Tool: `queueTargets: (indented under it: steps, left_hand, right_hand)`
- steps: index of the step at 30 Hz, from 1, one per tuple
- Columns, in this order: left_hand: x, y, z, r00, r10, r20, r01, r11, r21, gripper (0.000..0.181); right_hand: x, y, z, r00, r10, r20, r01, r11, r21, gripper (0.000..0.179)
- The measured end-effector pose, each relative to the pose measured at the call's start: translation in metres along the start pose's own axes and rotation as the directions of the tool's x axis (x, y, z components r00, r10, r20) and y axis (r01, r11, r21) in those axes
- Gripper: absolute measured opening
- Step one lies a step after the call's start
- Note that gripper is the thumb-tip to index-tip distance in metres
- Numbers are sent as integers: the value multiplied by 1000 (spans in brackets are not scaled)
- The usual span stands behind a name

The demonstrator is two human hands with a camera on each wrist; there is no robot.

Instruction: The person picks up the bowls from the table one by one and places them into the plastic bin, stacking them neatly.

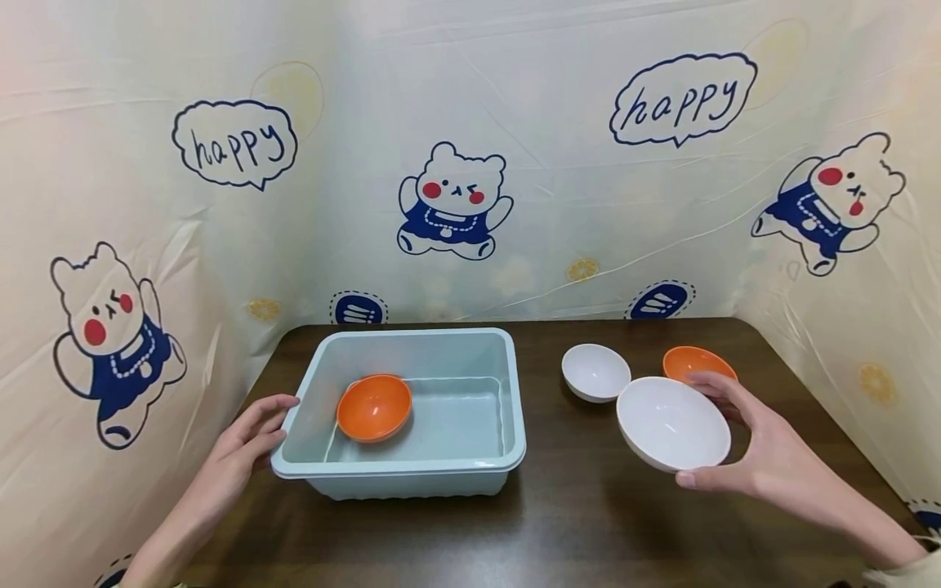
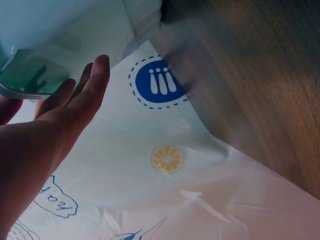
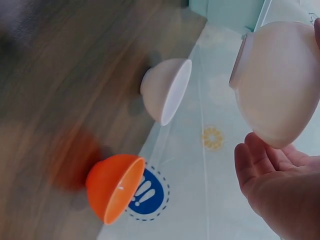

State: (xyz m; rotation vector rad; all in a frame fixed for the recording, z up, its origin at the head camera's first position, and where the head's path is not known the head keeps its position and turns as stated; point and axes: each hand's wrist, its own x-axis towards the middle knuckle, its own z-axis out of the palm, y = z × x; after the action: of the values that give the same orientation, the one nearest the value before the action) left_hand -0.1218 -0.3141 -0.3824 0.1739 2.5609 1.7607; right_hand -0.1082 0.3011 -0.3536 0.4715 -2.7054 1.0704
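Note:
In the head view my right hand (image 1: 750, 441) grips a white bowl (image 1: 672, 420), thumb on the near side and fingers behind the far rim. The right wrist view shows this bowl (image 3: 277, 82) raised off the table, with fingers against its rim. Behind it an orange bowl (image 1: 698, 362) is partly covered by the hand and held bowl. A smaller-looking white bowl (image 1: 595, 371) stands left of that. My left hand (image 1: 243, 445) touches the left rim of a light blue plastic basin (image 1: 463, 467); its fingers (image 2: 90, 92) lie along the outer wall. Inside the basin sits an orange bowl (image 1: 375, 408), at the left.
The dark wooden table (image 1: 581, 531) carries the basin on the left and the loose bowls on the right. A cloth (image 1: 559, 163) printed with bears and the word "happy" hangs around the table's back and sides.

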Motion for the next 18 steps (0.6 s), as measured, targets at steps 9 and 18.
queueTargets:
  steps: [9, 18]
  left_hand:
    - [-1, 0, 0, 1000, -15, -1, 15, 1000, 6, 40]
    - [0, 2, -1, 999, -32, 11, 31, 999, 23, 41]
  right_hand:
    - [9, -17, 1, 999, 1, 32, -1, 1000, -15, 107]
    - [22, -35, 1, 997, 9, 83, -8, 1000, -9, 108]
